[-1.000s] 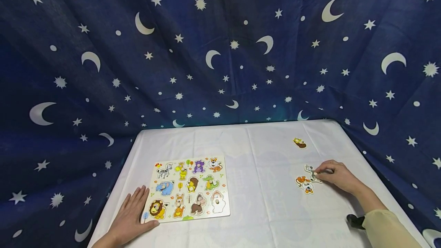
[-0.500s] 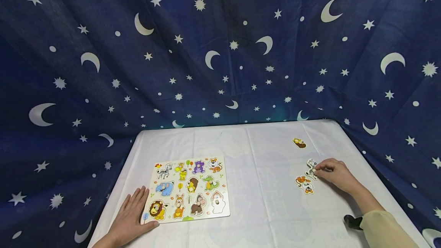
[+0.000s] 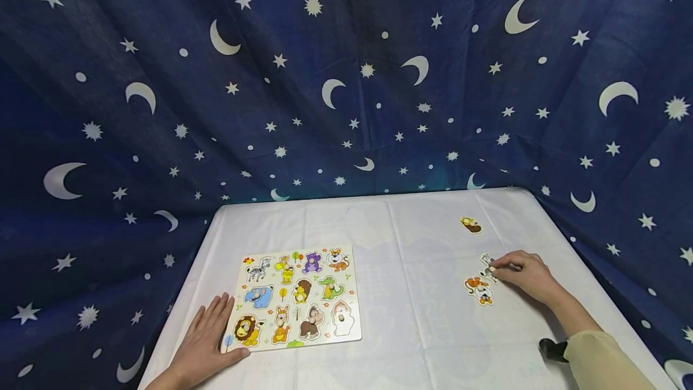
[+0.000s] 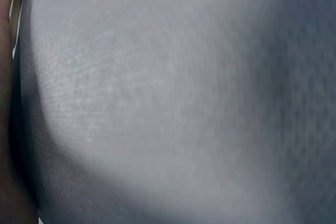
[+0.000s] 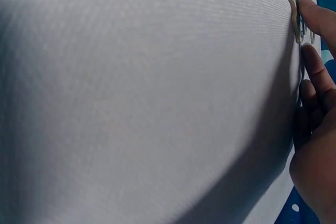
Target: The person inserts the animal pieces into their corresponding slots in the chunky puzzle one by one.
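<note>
At the right side of the table, my right hand (image 3: 527,275) pinches a black-and-white zebra puzzle piece (image 3: 485,259) by its middle. In the right wrist view the piece (image 5: 295,11) shows nearly edge-on at the fingertips, low over the cloth. Just below it lies an orange-and-white puzzle piece (image 3: 479,290), close to the zebra's lower end. At the left, my left hand (image 3: 203,339) rests with fingers spread, thumb at the near left corner of the wooden animal puzzle board (image 3: 354,318). The board bears several animal pictures in outlined shapes, some with knobs.
A yellow-and-brown puzzle piece (image 3: 471,225) lies farther back on the right. A white cloth (image 3: 400,294) covers the table, and a dark blue curtain (image 3: 346,107) with moons and stars hangs behind. A black strap end (image 3: 553,350) sticks out by the right sleeve.
My right hand has shifted the zebra piece slightly away from me, then a little back, turning it against the orange-and-white piece's side. My left hand and the board stay in place.
</note>
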`<control>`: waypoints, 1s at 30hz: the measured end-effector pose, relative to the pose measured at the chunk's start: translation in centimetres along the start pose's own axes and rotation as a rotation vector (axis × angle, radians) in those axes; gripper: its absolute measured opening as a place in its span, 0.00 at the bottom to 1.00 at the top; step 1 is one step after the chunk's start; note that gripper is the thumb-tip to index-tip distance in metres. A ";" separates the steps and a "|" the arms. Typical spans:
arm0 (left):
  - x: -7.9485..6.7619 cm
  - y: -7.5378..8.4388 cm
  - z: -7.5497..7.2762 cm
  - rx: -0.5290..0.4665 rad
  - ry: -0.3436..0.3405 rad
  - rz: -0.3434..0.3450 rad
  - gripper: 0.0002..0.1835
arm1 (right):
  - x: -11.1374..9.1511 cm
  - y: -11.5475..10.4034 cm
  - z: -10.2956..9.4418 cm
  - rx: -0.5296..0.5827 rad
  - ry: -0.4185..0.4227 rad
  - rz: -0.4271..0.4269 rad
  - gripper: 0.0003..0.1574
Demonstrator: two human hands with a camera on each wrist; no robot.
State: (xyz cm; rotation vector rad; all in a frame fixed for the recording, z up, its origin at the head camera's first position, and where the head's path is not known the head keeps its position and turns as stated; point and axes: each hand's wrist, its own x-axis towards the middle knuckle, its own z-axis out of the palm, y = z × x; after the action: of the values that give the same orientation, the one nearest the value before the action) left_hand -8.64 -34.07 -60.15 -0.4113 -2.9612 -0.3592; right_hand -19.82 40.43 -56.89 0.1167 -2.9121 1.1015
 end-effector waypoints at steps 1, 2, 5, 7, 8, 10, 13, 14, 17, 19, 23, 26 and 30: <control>0.0 0.0 0.0 0.001 -0.002 -0.001 0.64 | 0.0 0.1 0.0 -0.002 -0.001 -0.004 0.16; 0.0 0.0 0.0 0.001 -0.003 -0.002 0.64 | 0.0 0.1 0.1 -0.001 0.004 -0.005 0.16; -0.1 0.0 0.0 0.001 -0.002 0.000 0.64 | 0.1 0.3 0.2 -0.017 0.014 -0.022 0.16; 0.0 0.0 -0.1 0.000 0.003 0.003 0.64 | 0.1 0.4 0.3 -0.024 0.022 -0.037 0.15; 0.0 0.1 -0.1 -0.002 0.006 0.005 0.64 | 0.1 0.5 0.3 -0.026 0.028 -0.042 0.15; 0.0 0.1 -0.1 -0.007 0.013 0.008 0.64 | 0.1 0.6 0.4 -0.033 0.037 -0.056 0.15; 0.0 0.2 -0.2 -0.011 0.019 0.013 0.64 | 0.1 0.6 0.5 -0.036 0.047 -0.069 0.14; 0.0 0.2 -0.3 -0.013 0.019 0.012 0.64 | 0.1 0.6 0.5 -0.034 0.049 -0.072 0.13; 0.0 0.2 -0.3 -0.012 0.015 0.011 0.64 | 0.1 0.6 0.5 -0.028 0.057 -0.074 0.13; 0.0 0.2 -0.3 -0.012 0.013 0.008 0.64 | 0.1 0.6 0.5 -0.028 0.056 -0.068 0.13; 0.0 0.2 -0.3 -0.014 0.011 0.006 0.64 | 0.1 0.7 0.5 -0.035 0.053 -0.050 0.15; 0.0 0.2 -0.3 -0.010 0.013 0.008 0.64 | 0.2 0.8 0.5 -0.031 0.060 -0.047 0.15; 0.0 0.1 -0.1 -0.001 0.028 0.022 0.64 | 0.2 0.7 0.6 -0.019 0.066 -0.038 0.16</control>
State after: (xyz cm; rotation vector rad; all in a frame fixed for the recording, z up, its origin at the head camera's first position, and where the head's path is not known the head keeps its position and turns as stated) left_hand -8.56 -34.05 -60.04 -0.4349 -2.9270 -0.3607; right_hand -20.12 40.56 -57.79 0.1328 -2.8497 1.0507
